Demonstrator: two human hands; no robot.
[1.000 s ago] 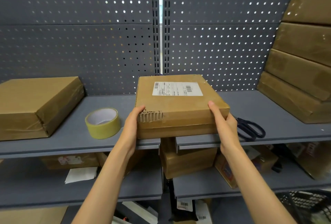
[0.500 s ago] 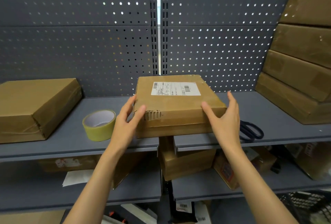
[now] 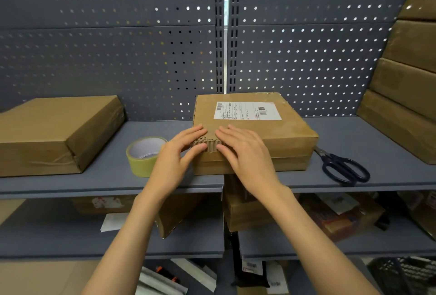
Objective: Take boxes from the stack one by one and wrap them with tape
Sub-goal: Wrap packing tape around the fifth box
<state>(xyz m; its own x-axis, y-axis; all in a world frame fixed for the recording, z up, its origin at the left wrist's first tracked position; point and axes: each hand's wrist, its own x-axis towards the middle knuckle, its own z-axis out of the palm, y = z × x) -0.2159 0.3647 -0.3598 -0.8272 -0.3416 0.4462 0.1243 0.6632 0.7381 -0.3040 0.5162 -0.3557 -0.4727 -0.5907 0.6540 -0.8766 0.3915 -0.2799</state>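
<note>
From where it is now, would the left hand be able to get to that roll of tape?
Probably yes. The left hand rests on the labelled box's torn corner, and the tape roll lies right beside it on the shelf, with nothing between them.

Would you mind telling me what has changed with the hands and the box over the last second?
Both hands let go of the box's sides and moved inward. The left hand and right hand now rest with fingers flat at the torn patch on the labelled box. The box, tape roll and scissors stayed put on the shelf.
</note>
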